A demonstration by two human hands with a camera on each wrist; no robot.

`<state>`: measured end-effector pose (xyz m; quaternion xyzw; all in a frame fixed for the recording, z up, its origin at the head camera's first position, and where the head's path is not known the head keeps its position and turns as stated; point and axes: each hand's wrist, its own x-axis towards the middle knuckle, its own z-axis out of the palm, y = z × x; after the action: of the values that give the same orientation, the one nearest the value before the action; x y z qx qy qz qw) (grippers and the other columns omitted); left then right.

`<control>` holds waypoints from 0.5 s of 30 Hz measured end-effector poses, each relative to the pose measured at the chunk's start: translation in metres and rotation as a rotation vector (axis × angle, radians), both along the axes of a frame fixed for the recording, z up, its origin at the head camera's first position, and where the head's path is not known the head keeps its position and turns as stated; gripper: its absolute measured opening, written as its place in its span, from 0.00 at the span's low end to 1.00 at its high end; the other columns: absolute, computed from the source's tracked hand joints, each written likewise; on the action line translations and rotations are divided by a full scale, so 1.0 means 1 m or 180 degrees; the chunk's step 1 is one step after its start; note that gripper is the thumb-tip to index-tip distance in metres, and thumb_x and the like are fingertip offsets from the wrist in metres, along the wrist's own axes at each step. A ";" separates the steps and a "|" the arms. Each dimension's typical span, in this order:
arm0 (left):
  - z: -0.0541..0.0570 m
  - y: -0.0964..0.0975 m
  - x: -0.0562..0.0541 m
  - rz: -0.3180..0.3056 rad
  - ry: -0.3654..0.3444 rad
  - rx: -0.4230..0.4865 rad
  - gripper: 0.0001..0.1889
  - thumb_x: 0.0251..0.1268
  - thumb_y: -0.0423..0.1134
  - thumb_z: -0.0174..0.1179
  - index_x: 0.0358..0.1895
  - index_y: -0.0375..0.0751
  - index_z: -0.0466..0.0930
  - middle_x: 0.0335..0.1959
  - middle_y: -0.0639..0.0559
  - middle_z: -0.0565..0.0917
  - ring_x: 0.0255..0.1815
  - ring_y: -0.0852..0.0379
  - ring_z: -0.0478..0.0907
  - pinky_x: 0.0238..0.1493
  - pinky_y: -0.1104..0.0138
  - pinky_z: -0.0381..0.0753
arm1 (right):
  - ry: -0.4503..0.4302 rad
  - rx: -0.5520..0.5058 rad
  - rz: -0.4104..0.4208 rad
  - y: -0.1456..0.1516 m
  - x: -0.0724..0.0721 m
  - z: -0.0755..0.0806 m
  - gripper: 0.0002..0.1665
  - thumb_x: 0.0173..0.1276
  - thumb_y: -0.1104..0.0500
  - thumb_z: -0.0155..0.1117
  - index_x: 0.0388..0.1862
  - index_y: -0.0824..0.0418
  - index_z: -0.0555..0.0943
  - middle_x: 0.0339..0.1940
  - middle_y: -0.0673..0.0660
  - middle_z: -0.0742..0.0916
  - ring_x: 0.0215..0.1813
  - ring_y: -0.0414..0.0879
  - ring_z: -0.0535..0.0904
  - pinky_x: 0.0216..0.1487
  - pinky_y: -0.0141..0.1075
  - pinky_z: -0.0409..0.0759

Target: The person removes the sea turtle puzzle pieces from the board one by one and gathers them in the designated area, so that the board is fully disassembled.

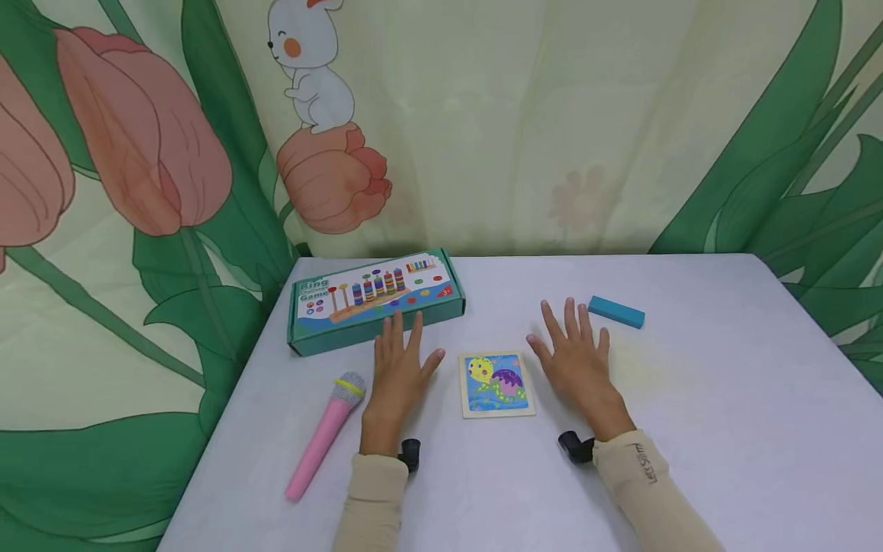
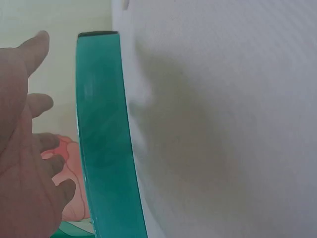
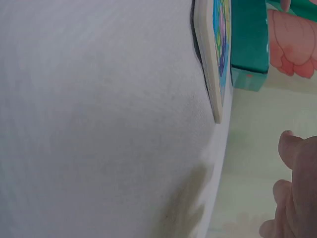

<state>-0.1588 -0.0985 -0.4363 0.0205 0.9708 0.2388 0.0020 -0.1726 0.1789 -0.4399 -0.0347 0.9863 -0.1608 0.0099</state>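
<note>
My left hand (image 1: 398, 376) is held palm down with its fingers spread, holding nothing. Its fingertips are near the front of a green Ring Challenge Game box (image 1: 375, 300); the left wrist view shows the box's side (image 2: 106, 129) beyond the palm. My right hand (image 1: 574, 364), also spread and holding nothing, is close to a blue block (image 1: 616, 312) on its far side. Between the hands lies a square wooden picture puzzle (image 1: 497, 385) with a turtle on it, seen edge-on in the right wrist view. Left of my left hand is a pink toy microphone (image 1: 329, 429) with a silver head.
Everything lies on a table with a white cloth (image 1: 724, 383). Behind it hangs a curtain (image 1: 483, 138) printed with tulips, leaves and a rabbit. A small black device (image 1: 410, 455) is worn at my left wrist, another black device (image 1: 575, 447) at my right.
</note>
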 end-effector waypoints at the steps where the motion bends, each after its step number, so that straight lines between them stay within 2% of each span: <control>1: 0.000 0.000 0.000 -0.0001 0.0001 0.0011 0.43 0.76 0.59 0.56 0.85 0.49 0.47 0.85 0.39 0.40 0.84 0.39 0.32 0.80 0.45 0.36 | 0.0004 0.0001 -0.0003 0.000 0.000 0.000 0.45 0.81 0.39 0.48 0.87 0.52 0.43 0.84 0.69 0.41 0.83 0.67 0.30 0.74 0.71 0.31; 7: 0.002 0.001 0.000 0.0012 -0.0065 -0.0012 0.44 0.75 0.59 0.58 0.85 0.49 0.46 0.85 0.40 0.39 0.84 0.40 0.32 0.80 0.46 0.34 | -0.0053 -0.0094 0.0053 0.000 -0.001 0.002 0.44 0.82 0.39 0.48 0.86 0.53 0.46 0.84 0.69 0.42 0.83 0.66 0.31 0.74 0.71 0.31; 11: 0.005 0.006 0.013 -0.0091 -0.0106 -0.0217 0.44 0.74 0.57 0.60 0.84 0.46 0.49 0.85 0.39 0.42 0.84 0.40 0.36 0.80 0.47 0.39 | -0.0024 -0.0225 0.0219 -0.007 -0.003 0.003 0.42 0.80 0.44 0.56 0.84 0.55 0.56 0.84 0.70 0.47 0.83 0.67 0.37 0.75 0.70 0.37; 13: 0.007 0.015 0.026 -0.0329 -0.0163 -0.0329 0.41 0.75 0.55 0.61 0.83 0.43 0.54 0.84 0.39 0.48 0.84 0.40 0.41 0.80 0.48 0.44 | 0.0102 -0.0226 0.0442 -0.012 -0.006 0.006 0.37 0.77 0.48 0.62 0.80 0.57 0.66 0.82 0.71 0.58 0.81 0.68 0.48 0.74 0.69 0.47; 15: 0.007 0.028 0.039 -0.0688 -0.0171 -0.0469 0.37 0.76 0.53 0.60 0.80 0.41 0.60 0.81 0.38 0.56 0.82 0.41 0.50 0.80 0.51 0.51 | 0.0189 -0.0233 0.0709 -0.018 -0.011 0.010 0.29 0.74 0.53 0.68 0.71 0.58 0.77 0.75 0.69 0.72 0.77 0.66 0.61 0.72 0.65 0.59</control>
<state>-0.1196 -0.0708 -0.4291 0.1184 0.9775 0.1658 0.0552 -0.1841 0.1611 -0.4302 -0.1492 0.9697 -0.1935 -0.0028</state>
